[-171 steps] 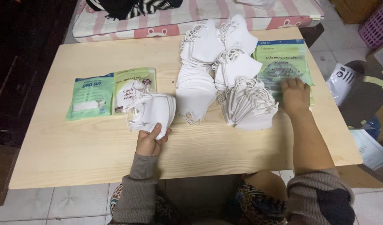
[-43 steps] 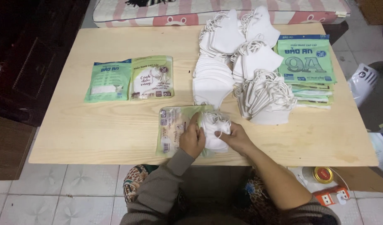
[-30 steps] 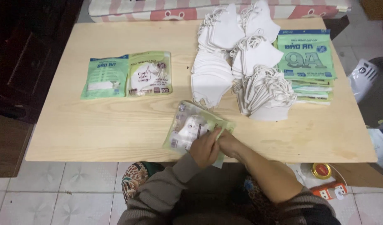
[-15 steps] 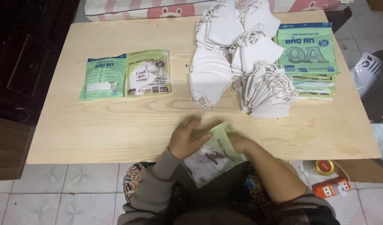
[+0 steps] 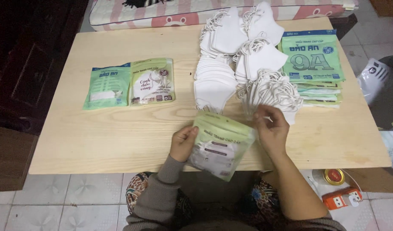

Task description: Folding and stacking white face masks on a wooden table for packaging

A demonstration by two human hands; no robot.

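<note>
Head cam looking straight down at a pale wood table point(image 5: 119, 141), person sitting at the near edge. Compared with half a second back, the pouch point(image 5: 220, 145) has come up off the lap edge and now sits tilted at lower centre of the frame, half over the table's front edge, printed light-green face up. The left hand point(image 5: 182, 143) grips its left side, fingers curled around the edge. The right hand point(image 5: 271, 128) was tucked under the pouch before; now it's at the pouch's upper right corner, fingers bent in close together, pinching that corner as far as I can tell, right next to the loose pile of white masks point(image 5: 273, 92).

Nothing else on the table moved. Two filled pouches point(image 5: 130, 84) lie side by side at centre left. More white mask stacks point(image 5: 230, 47) fill the upper middle, and a stack of green flat bags point(image 5: 316, 60) sits at upper right.

Room-wise: pink striped mattress point(image 5: 205, 10) along the top edge, dark wooden furniture point(image 5: 29, 64) on the left, tiled floor point(image 5: 76, 201) below, a small red-lidded tin point(image 5: 334, 176) and an orange box point(image 5: 341, 197) on the floor at lower right.
</note>
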